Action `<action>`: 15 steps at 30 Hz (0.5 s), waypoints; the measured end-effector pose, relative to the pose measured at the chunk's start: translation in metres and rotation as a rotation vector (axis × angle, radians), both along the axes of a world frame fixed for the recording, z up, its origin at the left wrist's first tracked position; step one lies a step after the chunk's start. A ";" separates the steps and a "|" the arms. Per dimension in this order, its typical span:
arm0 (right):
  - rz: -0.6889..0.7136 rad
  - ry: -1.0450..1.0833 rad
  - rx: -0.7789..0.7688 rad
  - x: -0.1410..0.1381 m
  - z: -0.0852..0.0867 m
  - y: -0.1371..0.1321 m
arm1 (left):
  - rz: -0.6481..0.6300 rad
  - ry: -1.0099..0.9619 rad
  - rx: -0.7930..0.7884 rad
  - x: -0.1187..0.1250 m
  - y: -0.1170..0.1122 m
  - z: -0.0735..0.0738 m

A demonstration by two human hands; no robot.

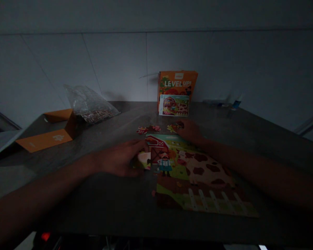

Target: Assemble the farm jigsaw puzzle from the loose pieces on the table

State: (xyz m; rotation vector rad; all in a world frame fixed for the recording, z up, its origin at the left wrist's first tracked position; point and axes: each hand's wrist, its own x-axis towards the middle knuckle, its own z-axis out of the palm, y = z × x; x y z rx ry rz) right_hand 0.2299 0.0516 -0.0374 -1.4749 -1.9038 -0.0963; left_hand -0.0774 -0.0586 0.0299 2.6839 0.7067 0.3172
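A partly joined farm jigsaw puzzle (198, 173) lies on the dark table, showing a cow, a farmer, a barn and a white fence. At its left edge my left hand (125, 158) has its fingers closed on a puzzle piece (145, 159) in cream and green. Beyond the puzzle's top edge, my right hand (190, 130) reaches to loose yellow-green and brown puzzle pieces (173, 128); dim light hides whether its fingers grip one. More loose pieces (142, 130) with red barn and pink parts lie to the left of that hand.
An orange "LEVEL UP!" box (178, 83) stands at the back, with a picture card (174, 105) leaning on it. At left are an open orange box part (48, 139) and a clear plastic bag (91, 106) of pieces. A small blue-and-white item (236, 103) stands at back right.
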 end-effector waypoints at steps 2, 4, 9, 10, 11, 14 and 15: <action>0.000 -0.026 -0.029 -0.004 0.005 -0.005 | 0.032 -0.040 -0.039 -0.001 0.006 -0.003; -0.016 -0.070 -0.085 -0.008 0.009 -0.010 | 0.107 -0.103 -0.074 -0.003 0.012 -0.004; -0.059 -0.178 -0.234 -0.014 0.017 -0.018 | 0.446 -0.356 0.018 -0.015 0.040 -0.007; -0.058 -0.170 -0.249 -0.015 0.017 -0.018 | 0.506 -0.387 0.047 -0.019 0.047 -0.010; -0.055 -0.154 -0.257 -0.015 0.017 -0.018 | 0.555 -0.398 0.072 -0.023 0.054 -0.013; -0.042 -0.108 -0.251 -0.013 0.016 -0.015 | 0.595 -0.312 0.066 -0.032 0.073 -0.025; -0.032 -0.083 -0.242 -0.012 0.015 -0.013 | 0.579 -0.265 0.047 -0.033 0.079 -0.028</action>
